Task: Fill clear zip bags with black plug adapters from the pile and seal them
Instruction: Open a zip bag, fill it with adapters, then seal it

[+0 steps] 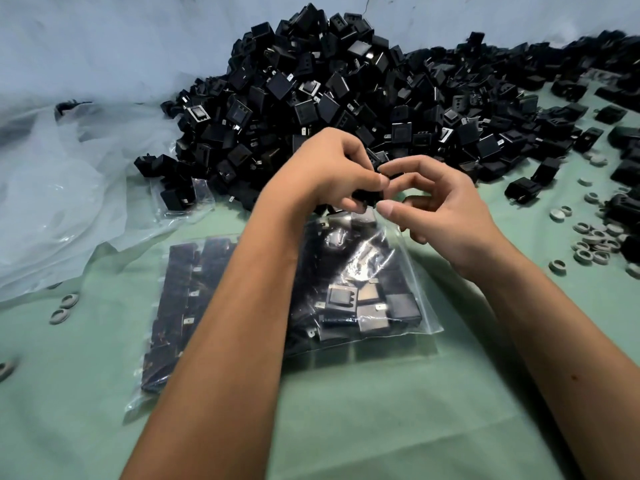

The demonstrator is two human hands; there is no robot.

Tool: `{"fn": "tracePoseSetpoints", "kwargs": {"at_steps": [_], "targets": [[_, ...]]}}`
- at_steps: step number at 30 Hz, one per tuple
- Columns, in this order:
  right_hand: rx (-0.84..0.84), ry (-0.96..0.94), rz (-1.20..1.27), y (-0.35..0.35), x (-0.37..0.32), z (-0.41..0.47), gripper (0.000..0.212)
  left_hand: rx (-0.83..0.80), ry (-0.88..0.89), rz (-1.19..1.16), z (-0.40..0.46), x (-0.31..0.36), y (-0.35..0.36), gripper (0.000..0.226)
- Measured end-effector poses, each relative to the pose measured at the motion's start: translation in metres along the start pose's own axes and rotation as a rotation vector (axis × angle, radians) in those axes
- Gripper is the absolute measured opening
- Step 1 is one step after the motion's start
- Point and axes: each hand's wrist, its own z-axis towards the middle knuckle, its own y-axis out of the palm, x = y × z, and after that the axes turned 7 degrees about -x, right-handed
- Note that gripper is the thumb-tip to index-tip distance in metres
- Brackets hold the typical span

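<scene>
A big pile of black plug adapters (346, 98) covers the far part of the green table (381, 410). A clear zip bag (367, 292), partly filled with adapters, lies in front of the pile with its mouth toward it. Just above that mouth, my left hand (329, 174) grips a black plug adapter (369, 199). My right hand (440, 206) meets it from the right. Its curled forefinger and thumb tips touch the same adapter's side, and its thumb sits by the bag's top corner. My left forearm hides the bag's left part.
A second clear bag (180, 306) packed with rows of adapters lies left of my arm. A small bag (183, 199) holding one adapter and a large crumpled plastic sheet (52, 209) lie at the left. Grey-white rings (595, 240) and loose adapters are scattered at the right; more rings (64, 306) lie at the left.
</scene>
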Motion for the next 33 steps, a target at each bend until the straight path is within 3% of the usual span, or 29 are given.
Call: {"fn": "tracePoseSetpoints", "kwargs": {"at_steps": [6, 11, 16, 21, 25, 26, 29, 33], "targets": [[0.084, -0.040, -0.055, 0.000, 0.001, 0.002, 0.030, 0.094, 0.037, -0.053, 0.003, 0.003, 0.017, 0.034], [0.128, -0.039, -0.028, -0.004, 0.003, 0.004, 0.026, 0.065, 0.065, -0.133, 0.002, 0.006, 0.026, 0.045], [0.178, 0.025, -0.004, -0.006, 0.007, 0.005, 0.025, -0.067, 0.044, -0.136, 0.001, 0.006, 0.021, 0.048], [0.214, 0.088, 0.047, -0.011, 0.010, 0.006, 0.021, -0.063, 0.056, -0.027, 0.002, 0.004, 0.017, 0.033], [0.261, 0.160, -0.023, -0.016, 0.013, 0.007, 0.022, -0.053, 0.102, 0.237, 0.005, -0.001, 0.020, 0.014], [0.296, 0.185, -0.137, -0.018, 0.014, 0.006, 0.024, -0.081, 0.118, 0.302, 0.004, -0.001, 0.020, 0.016], [0.328, 0.240, -0.449, -0.025, 0.017, 0.004, 0.029, -0.213, 0.107, 0.438, -0.002, 0.003, 0.018, 0.049], [0.218, 0.297, -0.361, -0.027, 0.014, 0.003, 0.027, -0.301, 0.119, 0.556, -0.003, 0.005, 0.016, 0.041]]}}
